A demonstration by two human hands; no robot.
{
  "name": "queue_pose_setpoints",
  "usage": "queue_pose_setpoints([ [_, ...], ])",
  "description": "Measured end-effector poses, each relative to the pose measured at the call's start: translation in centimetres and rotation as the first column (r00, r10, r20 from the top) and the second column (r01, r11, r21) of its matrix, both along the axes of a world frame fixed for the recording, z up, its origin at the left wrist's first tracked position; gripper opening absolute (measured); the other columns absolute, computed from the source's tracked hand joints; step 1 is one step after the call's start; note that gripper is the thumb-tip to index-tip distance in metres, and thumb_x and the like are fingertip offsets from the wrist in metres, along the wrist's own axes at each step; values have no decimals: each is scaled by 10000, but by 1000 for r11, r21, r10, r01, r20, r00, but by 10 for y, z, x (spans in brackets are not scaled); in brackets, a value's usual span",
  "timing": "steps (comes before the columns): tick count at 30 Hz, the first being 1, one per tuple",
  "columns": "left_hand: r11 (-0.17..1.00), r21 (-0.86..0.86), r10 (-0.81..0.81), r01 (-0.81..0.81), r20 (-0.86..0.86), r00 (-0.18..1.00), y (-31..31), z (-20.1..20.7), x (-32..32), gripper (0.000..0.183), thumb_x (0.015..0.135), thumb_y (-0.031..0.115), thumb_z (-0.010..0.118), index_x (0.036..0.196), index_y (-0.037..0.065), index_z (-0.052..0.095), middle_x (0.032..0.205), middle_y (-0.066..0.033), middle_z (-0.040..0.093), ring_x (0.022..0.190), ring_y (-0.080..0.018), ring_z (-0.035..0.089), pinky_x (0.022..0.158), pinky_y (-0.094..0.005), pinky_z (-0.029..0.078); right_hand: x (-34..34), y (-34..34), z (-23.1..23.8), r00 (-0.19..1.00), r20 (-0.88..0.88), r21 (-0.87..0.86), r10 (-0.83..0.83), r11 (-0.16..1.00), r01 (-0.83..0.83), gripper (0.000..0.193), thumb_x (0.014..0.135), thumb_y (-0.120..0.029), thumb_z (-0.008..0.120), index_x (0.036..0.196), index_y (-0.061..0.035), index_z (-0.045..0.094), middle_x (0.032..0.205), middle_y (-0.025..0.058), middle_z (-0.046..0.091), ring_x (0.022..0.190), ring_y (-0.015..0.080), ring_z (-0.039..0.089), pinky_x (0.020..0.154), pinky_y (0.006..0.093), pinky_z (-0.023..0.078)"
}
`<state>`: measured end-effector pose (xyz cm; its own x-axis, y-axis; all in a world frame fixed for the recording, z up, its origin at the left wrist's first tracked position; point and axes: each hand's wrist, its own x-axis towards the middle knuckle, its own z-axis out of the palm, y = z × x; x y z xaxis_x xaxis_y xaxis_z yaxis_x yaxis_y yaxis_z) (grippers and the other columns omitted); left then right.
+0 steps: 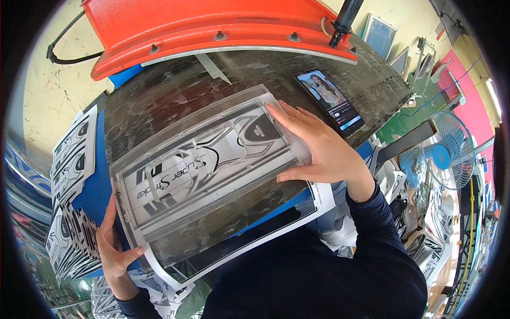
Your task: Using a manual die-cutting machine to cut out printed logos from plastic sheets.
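Pressing my right hand (319,146) flat on the far corner of the clear plastic sheet (207,165), fingers spread and straight, I pin it so it cannot slide over the printed sticker sheet (212,159) under it. My left hand (111,242) pinches the near corner at the opposite end, thumb on top and fingers curled below the edge, which looks like a way to keep both layers lined up. The stack lies slantwise across the middle of the dark, scuffed bench (175,90), with a white paper margin (319,194) sticking out past its near edge.

A phone (330,101) with its screen lit rests just beyond my right hand, apart from the sheet. An orange machine arm (212,26) curves over the far side of the bench. More printed stickers (71,159) are stacked to my left. To my right stand a blue fan (443,154) and framed screens (380,33) against a cream wall.
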<state>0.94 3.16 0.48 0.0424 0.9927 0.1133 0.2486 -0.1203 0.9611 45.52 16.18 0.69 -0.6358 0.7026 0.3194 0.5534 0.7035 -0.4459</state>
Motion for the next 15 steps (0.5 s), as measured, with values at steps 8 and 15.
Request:
queue_pose_setpoints([
  [8, 1000, 30, -2, 3, -27, 1000, 0, -2, -5, 1220, 601, 367, 974, 1527, -115, 341, 1557, -266, 430, 1430, -327, 455, 1210, -429, 281, -1, -2, 4, 1000, 16, -3, -7, 1000, 7, 1175, 704, -461, 878, 1610, -40, 261, 1604, 219, 373, 1504, 410, 313, 1233, 507, 241],
  [15, 1000, 26, -13, 14, -47, 999, -1, -1, -4, 1187, 617, 369, 959, 1524, -107, 358, 1586, -259, 393, 1460, -331, 411, 1221, -429, 245, -2, -1, 4, 1000, 6, 11, 12, 1000, -13, 1182, 692, -457, 886, 1606, -29, 269, 1598, 241, 370, 1496, 419, 324, 1227, 495, 250],
])
